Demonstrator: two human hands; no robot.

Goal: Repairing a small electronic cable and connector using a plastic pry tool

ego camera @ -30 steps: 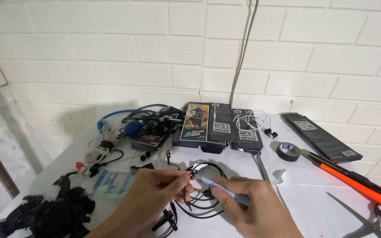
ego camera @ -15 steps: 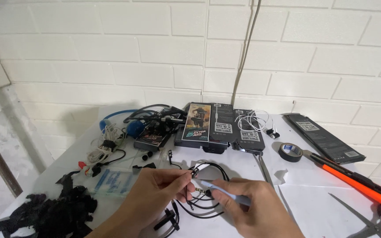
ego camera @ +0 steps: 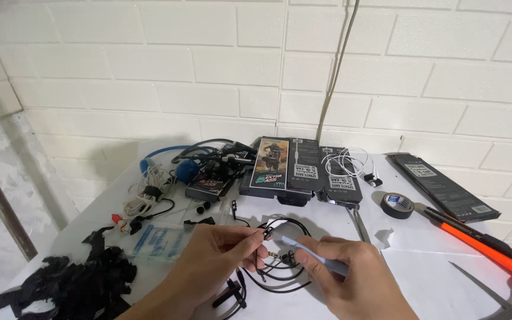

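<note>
Both forearms are cut off by the near edge of the frame. The left hand (ego camera: 217,261) is closed in a pinch, thumb and forefinger gripping a small black earbud (ego camera: 266,233) on its thin black cable (ego camera: 280,278), which loops on the white desk (ego camera: 434,266) just beneath and partly under the fingers. The right hand (ego camera: 351,281) is curled round a pale blue tool (ego camera: 303,252), its tip pointing left towards the earbud; the far end of the tool is buried in the fist, and what kind of tool it is stays hard to tell, perhaps a slim knife or a spudger. Whether the tip touches the earbud cannot be made out.

At the near left lies one heap of black scraps (ego camera: 72,284), cut off at the frame's edge. Beside it sits one clear packet with blue print (ego camera: 158,240). Further left and far, one tangle of white and black cords (ego camera: 149,198) merges with a blue headset (ego camera: 176,163), so the separate leads cannot be counted.

Along the far side against the white brick wall (ego camera: 208,77) lie three dark flat boxes (ego camera: 294,172) side by side, with one smaller box (ego camera: 208,186) to their left and one white earphone set (ego camera: 351,163) on the rightmost. One more long dark box (ego camera: 445,186) lies apart at the right. Near it are one roll of black tape (ego camera: 397,205), one orange-handled tool (ego camera: 481,240) running off the right edge, and one pair of scissors (ego camera: 493,293), only partly in view. One grey cable (ego camera: 336,77) hangs down the wall.
</note>
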